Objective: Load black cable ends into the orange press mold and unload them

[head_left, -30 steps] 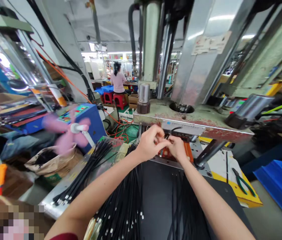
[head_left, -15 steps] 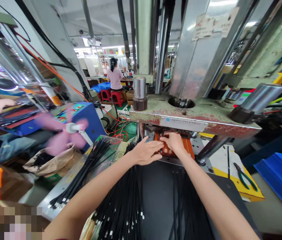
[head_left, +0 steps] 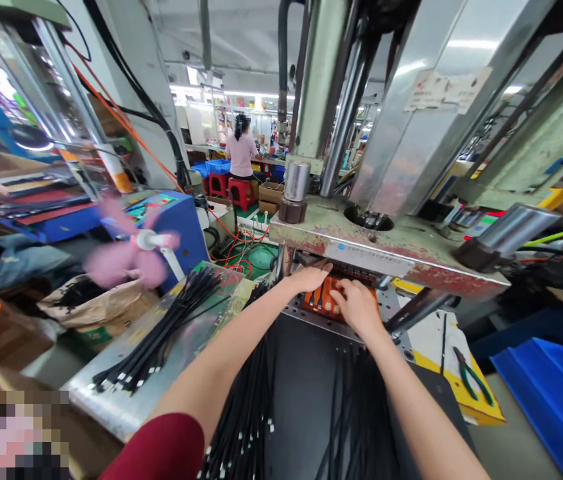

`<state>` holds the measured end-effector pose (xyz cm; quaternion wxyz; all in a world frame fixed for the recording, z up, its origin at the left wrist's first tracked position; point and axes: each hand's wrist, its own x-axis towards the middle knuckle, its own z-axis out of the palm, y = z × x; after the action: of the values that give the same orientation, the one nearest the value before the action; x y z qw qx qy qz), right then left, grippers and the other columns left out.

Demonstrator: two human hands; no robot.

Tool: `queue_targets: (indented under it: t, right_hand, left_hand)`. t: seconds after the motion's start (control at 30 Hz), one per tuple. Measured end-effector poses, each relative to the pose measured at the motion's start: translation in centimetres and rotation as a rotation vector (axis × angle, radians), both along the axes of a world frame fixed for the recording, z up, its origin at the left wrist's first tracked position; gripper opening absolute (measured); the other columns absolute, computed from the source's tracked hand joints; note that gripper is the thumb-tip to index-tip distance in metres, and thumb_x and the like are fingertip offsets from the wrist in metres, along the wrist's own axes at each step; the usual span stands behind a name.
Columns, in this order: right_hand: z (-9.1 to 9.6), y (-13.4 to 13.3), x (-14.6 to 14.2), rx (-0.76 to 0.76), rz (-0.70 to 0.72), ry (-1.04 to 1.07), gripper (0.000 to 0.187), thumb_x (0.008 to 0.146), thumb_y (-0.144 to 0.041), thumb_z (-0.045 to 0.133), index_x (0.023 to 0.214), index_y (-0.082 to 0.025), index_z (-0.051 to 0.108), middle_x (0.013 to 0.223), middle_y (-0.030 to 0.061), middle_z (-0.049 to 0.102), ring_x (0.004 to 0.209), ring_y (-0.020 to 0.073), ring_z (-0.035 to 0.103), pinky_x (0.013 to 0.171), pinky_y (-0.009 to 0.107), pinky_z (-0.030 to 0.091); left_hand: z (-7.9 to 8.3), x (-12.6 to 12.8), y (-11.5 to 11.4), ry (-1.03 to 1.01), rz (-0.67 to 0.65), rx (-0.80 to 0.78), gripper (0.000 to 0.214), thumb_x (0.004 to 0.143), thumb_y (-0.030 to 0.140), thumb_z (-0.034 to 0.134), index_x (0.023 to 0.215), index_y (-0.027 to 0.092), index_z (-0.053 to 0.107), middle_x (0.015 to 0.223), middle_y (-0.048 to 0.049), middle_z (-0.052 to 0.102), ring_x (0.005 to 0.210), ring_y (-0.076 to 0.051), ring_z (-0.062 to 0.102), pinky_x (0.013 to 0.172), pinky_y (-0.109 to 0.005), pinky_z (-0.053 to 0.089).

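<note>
In the head view, both hands reach under the head of a press, at an orange mould [head_left: 328, 307] with slots. My left hand [head_left: 310, 278] is over the mould's left and back part, its fingers stretched out to the right. Black cable ends [head_left: 320, 295] lie in the mould just below it. My right hand [head_left: 360, 308] is over the mould's right side, fingers bent, thumb apart from them; no held thing shows. Black cables with pale metal ends [head_left: 246, 407] hang in a bundle beneath my left forearm. More black cables [head_left: 356, 407] lie by my right forearm.
The press plate [head_left: 391, 257] is close above my hands, with steel posts beside it. Another cable bundle [head_left: 161, 327] lies on a metal table at left, near a spinning pink fan [head_left: 131, 250]. Green-handled pliers [head_left: 474, 378] and a blue bin [head_left: 551, 400] are at right.
My left hand has moved farther into the press, over the mould's back. My right hand has drawn back toward me and right, its fingers off the cable end. The view has shifted slightly.
</note>
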<state>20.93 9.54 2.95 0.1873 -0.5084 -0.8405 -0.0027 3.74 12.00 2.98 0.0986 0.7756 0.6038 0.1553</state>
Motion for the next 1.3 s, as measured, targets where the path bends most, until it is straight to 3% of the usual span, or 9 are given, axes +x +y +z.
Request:
queue_targets:
  t: [0.17, 0.27, 0.37, 0.53, 0.63, 0.77, 0.93, 1.13, 1.3]
  right_hand:
    - [-3.0, -4.6, 8.9, -0.127, -0.365, -0.238, 0.042, 0.094, -0.047, 0.038, 0.081, -0.018, 0.065, 0.069, 0.0124, 0.064, 0.065, 0.0284, 0.063, 0.058, 0.034, 0.041]
    - [-5.6, -7.1, 11.4, -0.387, -0.336, -0.285, 0.043, 0.090, -0.053, 0.041, 0.070, -0.021, 0.062, 0.065, 0.0107, 0.065, 0.068, 0.0313, 0.065, 0.057, 0.035, 0.040]
    - [-7.1, -8.0, 11.9, -0.467, -0.256, -0.090, 0.037, 0.088, -0.047, 0.044, 0.063, -0.023, 0.055, 0.062, 0.0043, 0.063, 0.068, 0.0265, 0.065, 0.058, 0.031, 0.040]
    - [-5.4, -8.4, 11.2, -0.297, -0.306, 0.256, 0.038, 0.086, -0.053, 0.041, 0.064, -0.024, 0.050, 0.051, 0.0000, 0.056, 0.052, 0.0211, 0.059, 0.054, 0.029, 0.041]
    - [-3.3, -9.4, 8.7, -0.284, -0.105, 0.443, 0.029, 0.089, -0.048, 0.041, 0.084, -0.023, 0.056, 0.058, -0.0006, 0.060, 0.050, 0.0171, 0.057, 0.054, 0.027, 0.043]
    - [-0.5, -10.9, 4.2, -0.324, 0.205, 0.513, 0.026, 0.093, -0.037, 0.041, 0.107, -0.021, 0.056, 0.070, 0.0006, 0.064, 0.056, 0.0152, 0.059, 0.051, 0.024, 0.042]
    - [2.2, -12.0, 1.1, -0.282, 0.340, 0.659, 0.021, 0.096, -0.032, 0.042, 0.094, -0.020, 0.059, 0.069, -0.0005, 0.060, 0.059, 0.0131, 0.056, 0.053, 0.020, 0.040]
    - [3.7, -11.6, 0.7, -0.214, 0.322, 0.804, 0.025, 0.094, -0.030, 0.046, 0.075, -0.018, 0.056, 0.065, -0.0013, 0.055, 0.058, 0.0118, 0.050, 0.056, 0.020, 0.039]
    - [1.1, -10.7, 1.2, -0.184, 0.304, 0.678, 0.026, 0.091, -0.032, 0.050, 0.069, -0.018, 0.051, 0.060, -0.0030, 0.047, 0.054, 0.0110, 0.044, 0.053, 0.022, 0.033]
  left_hand:
    - [-3.2, -2.6, -6.9, 0.112, 0.290, 0.049, 0.042, 0.098, 0.033, 0.024, 0.116, 0.009, 0.053, 0.110, -0.0199, 0.061, 0.104, -0.029, 0.060, 0.086, -0.038, 0.046]
    - [-4.5, -4.2, -8.4, 0.191, 0.461, -0.031, 0.036, 0.092, 0.034, 0.043, 0.101, 0.004, 0.059, 0.098, -0.0237, 0.063, 0.098, -0.034, 0.062, 0.080, -0.041, 0.047]
    - [-4.6, -5.6, -8.0, 0.184, 0.509, -0.065, 0.030, 0.090, 0.031, 0.046, 0.096, 0.007, 0.062, 0.091, -0.0208, 0.066, 0.090, -0.031, 0.065, 0.075, -0.037, 0.048]
    - [-3.5, -7.4, -8.4, 0.048, 0.477, 0.063, 0.028, 0.092, 0.039, 0.044, 0.081, 0.018, 0.059, 0.077, -0.0047, 0.067, 0.078, -0.018, 0.065, 0.069, -0.025, 0.043]
    - [-2.4, -7.3, -9.5, -0.240, 0.473, 0.262, 0.026, 0.088, 0.036, 0.052, 0.071, 0.018, 0.052, 0.062, 0.0023, 0.059, 0.061, -0.012, 0.057, 0.061, -0.022, 0.037]
    - [0.6, -5.2, -11.6, -0.589, 0.302, 0.315, 0.024, 0.084, 0.034, 0.056, 0.068, 0.016, 0.053, 0.052, 0.0055, 0.048, 0.048, -0.007, 0.045, 0.051, -0.019, 0.034]
    - [5.1, -1.2, -14.3, -1.002, -0.112, -0.026, 0.021, 0.085, 0.032, 0.056, 0.090, 0.013, 0.064, 0.065, 0.0011, 0.057, 0.045, -0.005, 0.050, 0.043, -0.016, 0.042]
    - [6.7, 1.5, -13.7, -1.081, -0.308, -0.120, 0.021, 0.085, 0.029, 0.059, 0.082, 0.011, 0.067, 0.076, -0.0021, 0.056, 0.049, -0.006, 0.056, 0.045, -0.018, 0.050]
    - [7.9, 2.0, -11.5, -0.963, -0.347, -0.002, 0.021, 0.085, 0.024, 0.058, 0.070, 0.011, 0.063, 0.060, 0.0013, 0.054, 0.048, -0.008, 0.056, 0.046, -0.018, 0.047]
